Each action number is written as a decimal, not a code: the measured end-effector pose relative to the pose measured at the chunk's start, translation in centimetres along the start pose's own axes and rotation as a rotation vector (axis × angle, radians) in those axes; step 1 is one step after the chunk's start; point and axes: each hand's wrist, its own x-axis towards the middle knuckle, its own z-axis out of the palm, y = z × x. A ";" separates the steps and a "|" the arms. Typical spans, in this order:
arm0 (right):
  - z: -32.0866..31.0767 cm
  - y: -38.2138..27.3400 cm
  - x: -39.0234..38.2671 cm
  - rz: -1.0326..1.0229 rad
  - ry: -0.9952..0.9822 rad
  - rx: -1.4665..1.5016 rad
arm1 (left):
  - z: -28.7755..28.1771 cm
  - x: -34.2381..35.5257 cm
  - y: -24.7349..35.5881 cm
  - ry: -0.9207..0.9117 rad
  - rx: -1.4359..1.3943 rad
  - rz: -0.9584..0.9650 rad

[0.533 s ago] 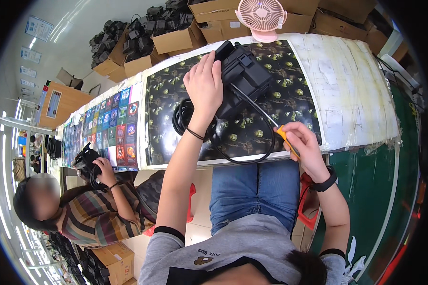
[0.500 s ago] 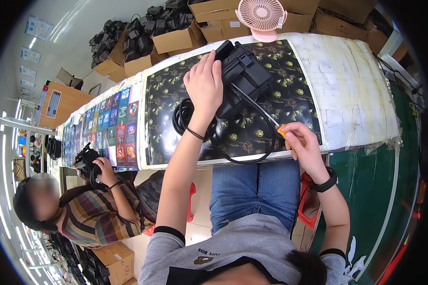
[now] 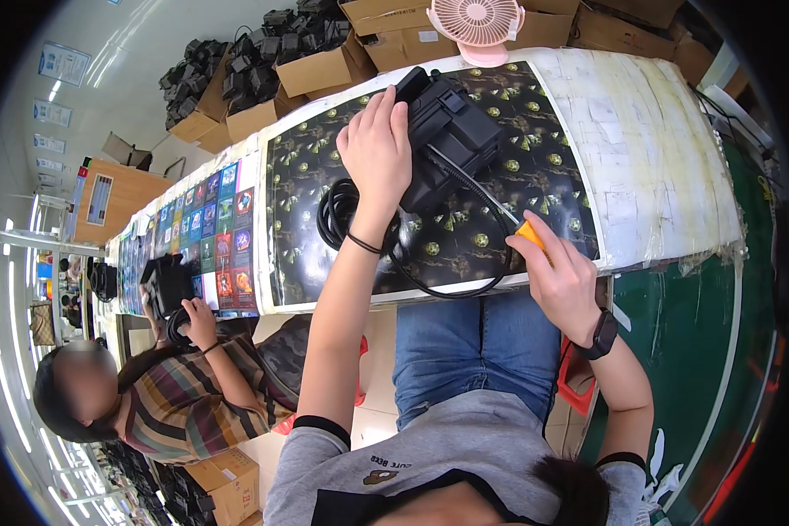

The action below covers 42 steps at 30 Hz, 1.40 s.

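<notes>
My left hand (image 3: pixel 375 156) grips the upper left part of a black plastic device (image 3: pixel 465 131), pressing it on the dark patterned mat (image 3: pixel 548 167). My right hand (image 3: pixel 554 276) is closed on the yellow handle of a screwdriver (image 3: pixel 528 233), whose metal shaft points up-left into the side of the device, beside a coiled black cord. A loose coil of black cable (image 3: pixel 333 215) lies left of the device, partly behind my left forearm, and loops round toward my right hand.
A pink fan (image 3: pixel 475 26) stands at the bench's (image 3: pixel 640 149) back, before cardboard boxes (image 3: pixel 316 70) of black devices. A co-worker (image 3: pixel 184 394) at left holds another black device (image 3: pixel 168 289) over printed card sheets (image 3: pixel 223 219). A green surface (image 3: pixel 675 368) lies at lower right.
My right hand has turned over the screwdriver handle, fingers now higher on it. The co-worker's device is held in a different position. The whole view has shifted slightly.
</notes>
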 end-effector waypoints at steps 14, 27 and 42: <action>-1.0 2.8 0.3 1.209 -0.349 2.043 | 0.1 0.1 1.0 0.011 0.038 0.044; -2.5 -0.7 0.7 0.218 -0.221 0.657 | 0.1 -0.4 1.4 0.060 0.092 0.030; -0.2 -0.8 -0.6 0.015 -0.183 0.030 | -0.1 -0.5 0.8 0.058 0.005 -0.013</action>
